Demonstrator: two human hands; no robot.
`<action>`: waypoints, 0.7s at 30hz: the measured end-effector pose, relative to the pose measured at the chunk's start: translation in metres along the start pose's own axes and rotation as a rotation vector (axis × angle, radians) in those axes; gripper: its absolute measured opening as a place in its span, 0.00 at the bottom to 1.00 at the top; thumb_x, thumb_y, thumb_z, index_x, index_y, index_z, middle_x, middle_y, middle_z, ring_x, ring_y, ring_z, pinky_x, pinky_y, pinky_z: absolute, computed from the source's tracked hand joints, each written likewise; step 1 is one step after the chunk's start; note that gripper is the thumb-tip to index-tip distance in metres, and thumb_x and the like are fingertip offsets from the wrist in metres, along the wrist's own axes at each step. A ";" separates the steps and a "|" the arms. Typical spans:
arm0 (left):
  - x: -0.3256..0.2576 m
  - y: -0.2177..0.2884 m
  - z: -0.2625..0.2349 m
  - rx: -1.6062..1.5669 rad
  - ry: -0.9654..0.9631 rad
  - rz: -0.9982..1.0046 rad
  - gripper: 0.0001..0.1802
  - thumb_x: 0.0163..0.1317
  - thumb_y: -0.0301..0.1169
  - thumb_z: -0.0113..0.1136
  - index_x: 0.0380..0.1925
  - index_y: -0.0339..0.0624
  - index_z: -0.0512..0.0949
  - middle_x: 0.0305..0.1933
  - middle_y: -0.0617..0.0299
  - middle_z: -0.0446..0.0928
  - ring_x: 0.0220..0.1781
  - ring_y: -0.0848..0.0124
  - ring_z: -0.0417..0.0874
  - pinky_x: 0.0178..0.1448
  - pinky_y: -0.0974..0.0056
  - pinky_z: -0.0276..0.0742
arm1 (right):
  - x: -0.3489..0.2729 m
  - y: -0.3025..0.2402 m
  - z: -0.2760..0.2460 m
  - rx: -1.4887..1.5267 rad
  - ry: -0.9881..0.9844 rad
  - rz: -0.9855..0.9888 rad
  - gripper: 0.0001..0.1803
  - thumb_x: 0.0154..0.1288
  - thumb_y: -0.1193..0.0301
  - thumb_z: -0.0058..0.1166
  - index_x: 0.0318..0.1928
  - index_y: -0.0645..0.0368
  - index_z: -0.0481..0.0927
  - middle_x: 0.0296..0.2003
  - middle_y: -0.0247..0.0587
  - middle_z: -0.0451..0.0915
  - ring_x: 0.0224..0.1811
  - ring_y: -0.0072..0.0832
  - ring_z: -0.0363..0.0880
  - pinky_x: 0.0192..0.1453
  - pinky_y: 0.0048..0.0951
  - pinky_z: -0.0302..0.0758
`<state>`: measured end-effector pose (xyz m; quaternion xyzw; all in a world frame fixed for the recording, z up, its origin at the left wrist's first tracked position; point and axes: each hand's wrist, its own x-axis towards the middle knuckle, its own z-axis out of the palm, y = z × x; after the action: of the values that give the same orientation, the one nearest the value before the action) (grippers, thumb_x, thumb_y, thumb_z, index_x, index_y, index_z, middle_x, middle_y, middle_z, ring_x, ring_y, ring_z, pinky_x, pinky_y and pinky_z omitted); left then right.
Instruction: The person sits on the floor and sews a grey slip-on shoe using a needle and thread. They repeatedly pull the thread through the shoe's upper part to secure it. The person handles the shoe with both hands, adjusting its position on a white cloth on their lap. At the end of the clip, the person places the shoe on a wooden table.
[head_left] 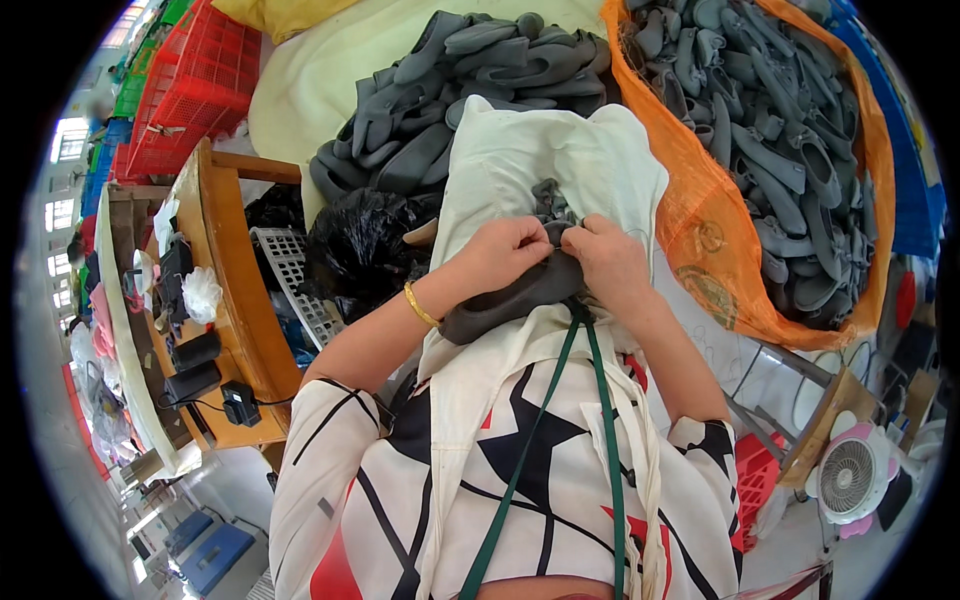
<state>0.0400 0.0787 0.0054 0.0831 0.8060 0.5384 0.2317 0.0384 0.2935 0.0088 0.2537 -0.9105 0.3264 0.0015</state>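
A dark grey moulded shoe (505, 303) lies across my lap, its near part against the white apron (500, 150). My left hand (508, 252) is closed, thumb and fingers pinched on the far part of the shoe. Close to it, my right hand (607, 256) is also closed on that end, its fingertips bent inward. What exactly lies between the fingertips is too small to make out. Just beyond my hands, several small dark grey scraps (550, 198) rest on the apron.
Ahead is a heap of grey shoes (490, 60) on a pale sheet (290, 100). An orange sack (690, 220) full of similar shoes stands at right. On the left are a black plastic bag (365, 240), a wooden table (235, 330) and red crates (195, 95). A fan (848, 474) sits at lower right.
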 end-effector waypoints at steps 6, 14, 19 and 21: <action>0.006 -0.015 0.002 -0.142 -0.040 -0.097 0.06 0.67 0.29 0.63 0.33 0.37 0.81 0.31 0.71 0.80 0.32 0.82 0.74 0.39 0.72 0.73 | -0.001 0.000 0.017 0.276 0.127 0.002 0.01 0.63 0.73 0.59 0.35 0.52 0.81 0.30 0.38 0.77 0.31 0.38 0.80 0.33 0.36 0.75; -0.003 -0.011 -0.010 -0.560 -0.077 -0.379 0.05 0.66 0.31 0.65 0.34 0.42 0.83 0.32 0.69 0.81 0.28 0.85 0.71 0.32 0.78 0.65 | -0.025 0.048 -0.010 1.638 0.393 0.831 0.05 0.76 0.72 0.51 0.39 0.56 0.76 0.29 0.33 0.77 0.27 0.21 0.75 0.29 0.19 0.73; -0.004 -0.021 -0.009 -0.617 -0.132 -0.348 0.05 0.66 0.31 0.64 0.34 0.43 0.83 0.34 0.69 0.80 0.29 0.85 0.70 0.31 0.79 0.62 | -0.096 0.186 -0.029 1.760 1.244 1.088 0.13 0.76 0.75 0.45 0.29 0.62 0.69 0.24 0.37 0.69 0.26 0.24 0.71 0.54 0.38 0.86; -0.002 -0.020 -0.009 -0.625 -0.155 -0.353 0.06 0.65 0.32 0.65 0.33 0.42 0.82 0.34 0.69 0.80 0.29 0.84 0.71 0.32 0.78 0.63 | -0.123 0.210 -0.039 1.668 1.427 1.083 0.15 0.77 0.73 0.45 0.28 0.62 0.68 0.23 0.36 0.67 0.24 0.25 0.67 0.61 0.44 0.83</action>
<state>0.0397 0.0621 -0.0097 -0.0916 0.5844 0.7024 0.3958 0.0422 0.5112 -0.1059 -0.4705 -0.2054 0.8342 0.2013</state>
